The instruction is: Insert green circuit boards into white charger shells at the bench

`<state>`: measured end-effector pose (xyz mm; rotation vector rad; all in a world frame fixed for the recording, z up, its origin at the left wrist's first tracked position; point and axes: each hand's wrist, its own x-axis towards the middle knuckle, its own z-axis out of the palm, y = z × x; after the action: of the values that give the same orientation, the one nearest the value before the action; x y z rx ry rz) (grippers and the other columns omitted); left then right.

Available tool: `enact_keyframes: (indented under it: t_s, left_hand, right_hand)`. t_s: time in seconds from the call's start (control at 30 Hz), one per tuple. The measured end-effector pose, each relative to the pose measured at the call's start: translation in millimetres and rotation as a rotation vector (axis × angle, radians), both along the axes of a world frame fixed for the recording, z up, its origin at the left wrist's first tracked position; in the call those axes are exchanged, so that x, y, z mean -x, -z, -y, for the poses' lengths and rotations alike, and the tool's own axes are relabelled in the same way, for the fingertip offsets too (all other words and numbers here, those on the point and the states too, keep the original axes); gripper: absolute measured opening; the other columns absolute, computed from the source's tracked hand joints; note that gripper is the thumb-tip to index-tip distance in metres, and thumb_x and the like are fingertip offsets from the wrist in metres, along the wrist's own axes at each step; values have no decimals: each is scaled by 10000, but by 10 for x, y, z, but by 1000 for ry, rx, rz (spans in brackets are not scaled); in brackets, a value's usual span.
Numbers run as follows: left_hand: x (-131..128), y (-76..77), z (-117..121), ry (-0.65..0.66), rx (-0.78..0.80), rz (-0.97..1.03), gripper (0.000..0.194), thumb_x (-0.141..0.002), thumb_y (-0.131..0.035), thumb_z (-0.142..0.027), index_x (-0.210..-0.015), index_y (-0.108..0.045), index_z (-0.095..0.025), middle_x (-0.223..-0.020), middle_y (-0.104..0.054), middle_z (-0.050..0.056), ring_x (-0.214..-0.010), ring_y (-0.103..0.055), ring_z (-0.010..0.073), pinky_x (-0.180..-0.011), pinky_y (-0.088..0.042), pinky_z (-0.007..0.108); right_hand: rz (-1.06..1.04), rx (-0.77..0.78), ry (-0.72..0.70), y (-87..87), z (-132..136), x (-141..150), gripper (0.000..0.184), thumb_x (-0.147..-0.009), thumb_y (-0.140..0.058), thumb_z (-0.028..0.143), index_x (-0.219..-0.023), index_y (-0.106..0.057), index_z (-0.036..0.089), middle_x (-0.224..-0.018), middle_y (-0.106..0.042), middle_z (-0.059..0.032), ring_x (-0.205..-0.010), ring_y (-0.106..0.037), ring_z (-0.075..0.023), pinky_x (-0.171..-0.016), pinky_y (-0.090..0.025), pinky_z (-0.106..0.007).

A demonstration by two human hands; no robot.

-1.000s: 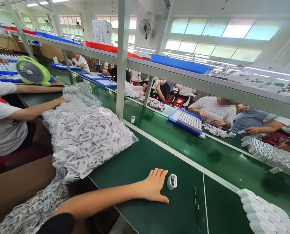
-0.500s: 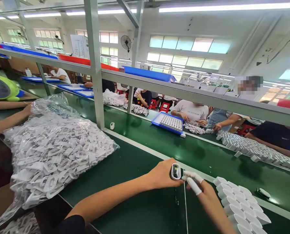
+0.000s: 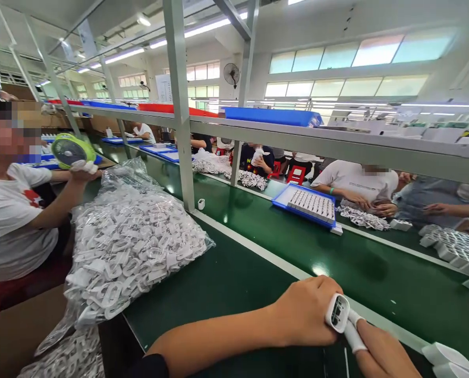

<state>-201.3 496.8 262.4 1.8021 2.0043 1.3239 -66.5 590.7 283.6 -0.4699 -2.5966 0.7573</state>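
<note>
My left hand is curled round a small white oval plastic part with a dark window in its face, held just above the green table. My right hand comes in from the lower right; its white-cotted fingertips touch the part from the right side. Both hands meet at the lower middle of the view. A big clear bag of white plastic pieces lies to the left of my left forearm.
A person in a white shirt sits at the left by a green fan. A green conveyor belt carries a blue tray and one small white part. Other workers sit across. White parts lie at the lower right.
My left hand lifted the white part off the table and my right hand came in and met it. The camera swung left, and the neighbour raised a hand to the fan.
</note>
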Motion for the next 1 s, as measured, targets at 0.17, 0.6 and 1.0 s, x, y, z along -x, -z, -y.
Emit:
enact_keyframes:
  t_s: [0.17, 0.6, 1.0]
  left_hand:
    - [208, 614, -317, -214, 190, 204, 163, -774, -634, -194, -839, -487, -166, -753, -526, -11, -652, -503, 111, -591, -428, 233]
    - [202, 875, -361, -114, 350, 166, 206, -829, -679, -259, -965, -580, -139, -917, -592, 21, -837, -572, 152, -760, -510, 325]
    - [202, 849, -352, -129, 372, 110, 176, -863, -647, -266, -970, -586, -140, -929, -603, 27, -857, -584, 156, -797, -512, 345]
  right_hand:
    - [104, 147, 162, 537, -318, 492, 206, -644, -390, 387, -553, -521, 257, -600, -662, -57, -602, -633, -261, -548, -445, -328]
    - [-23, 332, 279, 993, -409, 576, 388, -609, -397, 336, -798, -713, 212, -856, -746, -71, -918, -678, -299, -852, -532, -391]
    - [-74, 379, 274, 1050, -393, 616, 418, -576, -395, 299, -822, -721, 206, -966, -748, -66, -947, -679, -286, -905, -516, -408]
